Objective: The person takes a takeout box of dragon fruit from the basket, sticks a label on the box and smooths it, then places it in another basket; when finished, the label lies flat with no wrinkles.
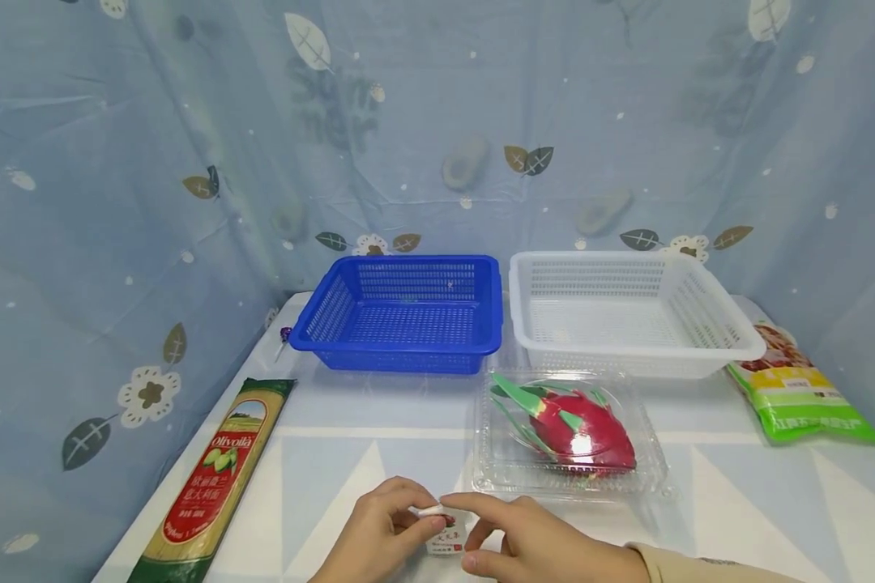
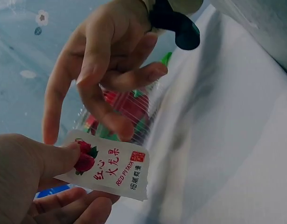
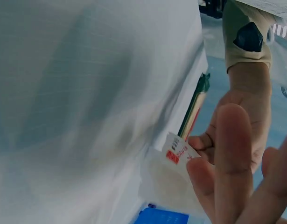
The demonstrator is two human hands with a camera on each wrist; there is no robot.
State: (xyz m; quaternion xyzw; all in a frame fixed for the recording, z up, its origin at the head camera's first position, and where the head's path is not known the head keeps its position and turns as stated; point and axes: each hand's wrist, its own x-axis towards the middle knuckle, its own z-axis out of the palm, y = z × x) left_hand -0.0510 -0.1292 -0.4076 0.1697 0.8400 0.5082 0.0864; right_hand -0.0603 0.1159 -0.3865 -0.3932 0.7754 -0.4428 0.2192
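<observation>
Between thumb and fingers, my left hand [image 1: 382, 530] pinches a white paper label [image 2: 127, 163] printed with a red dragon fruit and "RED PITAYA". My right hand [image 1: 535, 538] reaches in from the other side. Its index finger is stretched to the label's upper edge, while the other fingers are loosely bent and grip nothing. Beyond the hands, a clear plastic clamshell box [image 1: 484, 478] holds a red dragon fruit [image 1: 583, 429] with green leaf tips; its lid is down over the fruit. In the right wrist view, fingers partly hide the label [image 3: 178, 149].
Behind the box stand a blue basket [image 1: 401, 360] and a white basket [image 1: 634, 364], side by side. A spaghetti pack [image 1: 211, 486] lies along the left table edge. A wrapped lollipop [image 1: 284, 334] is beside the blue basket. To the right lies a green-and-yellow food bag [image 1: 802, 389].
</observation>
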